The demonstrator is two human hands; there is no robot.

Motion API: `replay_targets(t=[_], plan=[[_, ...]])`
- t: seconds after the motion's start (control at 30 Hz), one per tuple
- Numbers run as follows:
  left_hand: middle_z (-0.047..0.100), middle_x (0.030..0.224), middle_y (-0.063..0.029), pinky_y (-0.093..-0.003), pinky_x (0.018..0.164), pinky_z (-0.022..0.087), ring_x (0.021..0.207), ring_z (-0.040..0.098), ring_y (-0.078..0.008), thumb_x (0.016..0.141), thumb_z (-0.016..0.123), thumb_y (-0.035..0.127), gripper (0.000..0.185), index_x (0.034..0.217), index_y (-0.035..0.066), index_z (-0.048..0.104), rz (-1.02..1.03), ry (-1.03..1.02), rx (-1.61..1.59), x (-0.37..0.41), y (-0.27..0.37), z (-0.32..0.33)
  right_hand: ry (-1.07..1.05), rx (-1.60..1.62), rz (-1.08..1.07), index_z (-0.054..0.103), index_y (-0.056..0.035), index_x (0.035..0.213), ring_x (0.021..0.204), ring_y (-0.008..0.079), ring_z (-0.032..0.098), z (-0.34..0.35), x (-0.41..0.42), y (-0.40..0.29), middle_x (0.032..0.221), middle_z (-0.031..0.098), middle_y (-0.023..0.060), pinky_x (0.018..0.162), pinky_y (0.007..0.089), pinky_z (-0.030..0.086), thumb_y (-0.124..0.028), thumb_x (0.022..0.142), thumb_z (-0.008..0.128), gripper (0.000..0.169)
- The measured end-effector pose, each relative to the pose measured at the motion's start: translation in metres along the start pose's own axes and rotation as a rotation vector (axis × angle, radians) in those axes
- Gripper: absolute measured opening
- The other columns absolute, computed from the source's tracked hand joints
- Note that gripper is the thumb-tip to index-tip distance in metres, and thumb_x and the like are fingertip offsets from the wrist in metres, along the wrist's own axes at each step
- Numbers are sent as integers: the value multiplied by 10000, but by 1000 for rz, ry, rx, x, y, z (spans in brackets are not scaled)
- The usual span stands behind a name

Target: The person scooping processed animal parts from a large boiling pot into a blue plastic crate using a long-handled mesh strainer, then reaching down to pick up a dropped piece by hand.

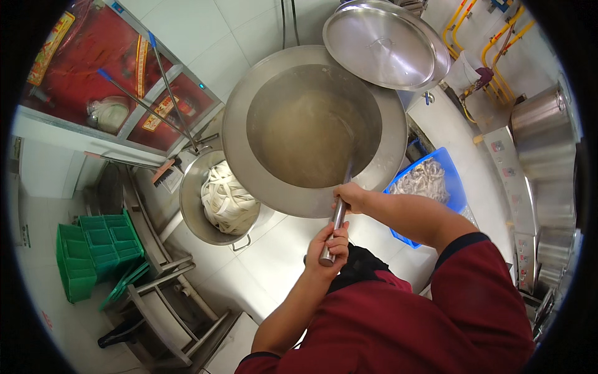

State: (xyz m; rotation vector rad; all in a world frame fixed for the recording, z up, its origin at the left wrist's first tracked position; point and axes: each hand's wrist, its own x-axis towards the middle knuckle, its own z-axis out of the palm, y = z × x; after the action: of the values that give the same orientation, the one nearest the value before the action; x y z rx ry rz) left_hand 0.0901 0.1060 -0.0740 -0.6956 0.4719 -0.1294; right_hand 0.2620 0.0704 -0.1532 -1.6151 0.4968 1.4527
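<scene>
Both my hands grip a metal pole handle [339, 212] that slants over the near rim of a large round steel cooking vat [233, 135]. My left hand [328, 248] is closed around its lower end, close to my body. Farther up the handle, at the vat's rim, my right hand [352, 197] holds it. The handle's far end goes down into cloudy brownish liquid [308, 135] inside the vat, and what is on that end is hidden. Ripples show on the liquid near it.
Left of the vat stands a steel pot [189, 205] of wide pale strips [226, 196]. At right, a blue plastic crate [455, 180] holds greyish strips [423, 182]. Steel lids [380, 44] lean behind the vat. Green baskets [74, 262] and a metal rack [163, 318] stand left.
</scene>
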Motion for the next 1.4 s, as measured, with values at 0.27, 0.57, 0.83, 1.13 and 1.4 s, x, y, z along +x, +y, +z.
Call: replay_targets(t=[0.27,0.57,0.83,1.13,1.4], plan=[[452,756,-37,-220,444,382,519,454,-86,922,412,191,376,1143,-104,337,139,222,75,-5,16,53,-185,273,124,447,-51,846,674,188,579,19,15,-6,705,497,70,529,330,520,-107,765,540,135],[450,729,-10,-200,417,353,492,422,-52,915,443,180,266,1052,-42,393,122,564,525,6,21,92,-434,739,120,454,-57,837,670,211,563,33,39,15,698,501,63,609,337,498,-163,786,534,143],[487,720,-36,-181,387,353,476,428,-49,902,461,190,212,1007,14,411,159,1005,1050,5,-5,145,-627,1198,112,452,-68,703,616,195,490,70,23,24,629,496,79,621,309,432,-189,782,530,164],[530,696,-72,-230,368,376,490,493,-111,858,527,124,121,860,13,481,190,1216,1457,28,-2,133,-615,1077,160,453,-57,697,594,215,521,78,38,13,621,503,90,537,320,458,-104,778,553,137],[510,650,-48,-258,390,391,487,495,-120,821,549,104,103,804,22,488,356,993,1395,28,-16,73,-649,911,94,442,-64,664,488,184,451,54,26,31,551,462,62,483,315,426,-57,771,533,141]])
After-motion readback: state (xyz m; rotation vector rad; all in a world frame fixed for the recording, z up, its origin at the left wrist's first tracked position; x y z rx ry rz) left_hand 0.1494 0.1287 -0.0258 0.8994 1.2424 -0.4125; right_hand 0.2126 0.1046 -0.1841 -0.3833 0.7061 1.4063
